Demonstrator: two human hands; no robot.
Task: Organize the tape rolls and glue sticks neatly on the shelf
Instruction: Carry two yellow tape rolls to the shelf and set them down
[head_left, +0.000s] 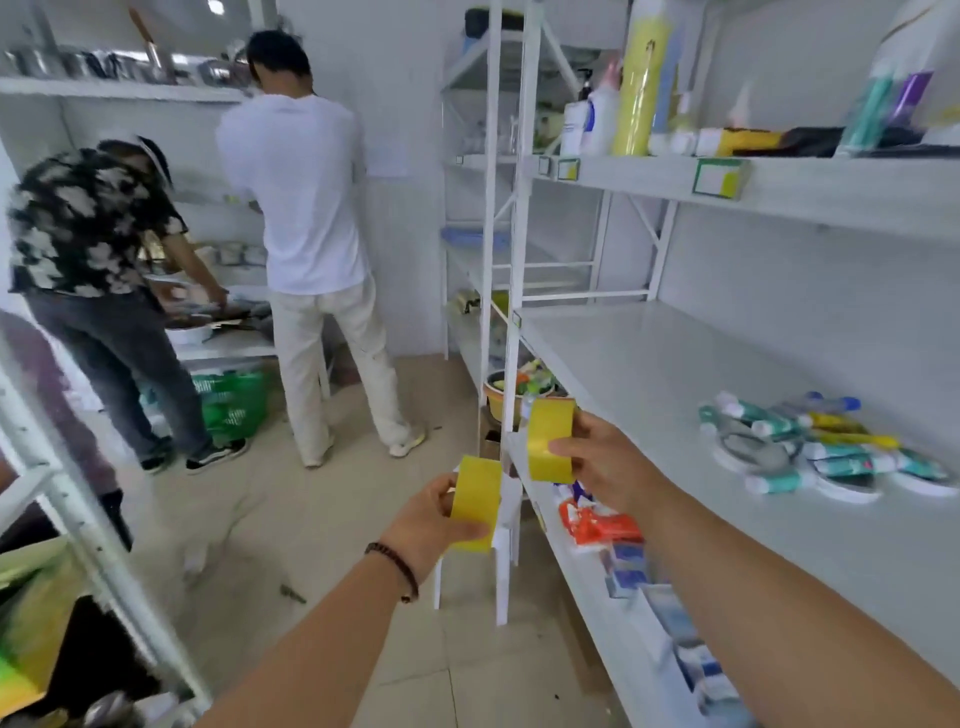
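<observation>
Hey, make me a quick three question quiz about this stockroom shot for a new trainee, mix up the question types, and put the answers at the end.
1. True or false: the left hand holds nothing.
2. Multiple choice: the yellow tape roll gripped by the right hand is (a) lying flat on the shelf, (b) held in the air near the shelf's front edge, (c) resting on the floor.
3. Fill in the blank: the pile of glue sticks and clear tape rolls lies on the middle shelf, to the ____ of the right hand.

Key
1. False: it grips a second yellow tape roll.
2. b
3. right
</observation>
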